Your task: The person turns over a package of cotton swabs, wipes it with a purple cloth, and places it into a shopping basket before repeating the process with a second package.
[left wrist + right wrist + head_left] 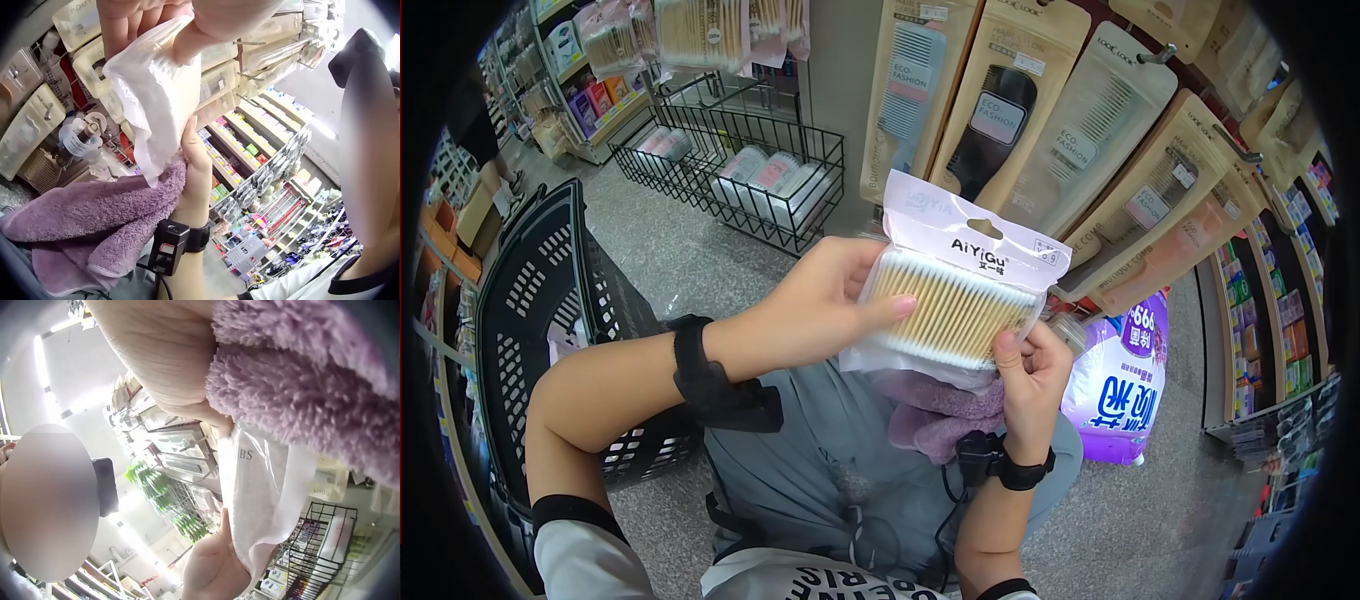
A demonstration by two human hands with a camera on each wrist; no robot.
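A clear pack of cotton swabs (960, 310) with a pale pink header is held up between both hands in the head view. My left hand (832, 295) grips its left side, thumb across the front. At the lower right corner my right hand (1032, 385) pinches the pack, thumb on the front face. A fluffy purple cloth (945, 415) hangs below the pack from the right hand. In the left wrist view the cloth (119, 209) drapes from the right palm; in the right wrist view the pack (262, 487) shows its white side, partly covered by the cloth.
A black shopping basket (530, 250) stands at the left. Ahead hang packaged combs (995, 115) on hooks and a wire basket (825, 200) with white rolls. A purple-and-white bag (1120, 390) rests on the floor at the right, near shelves (1280, 290).
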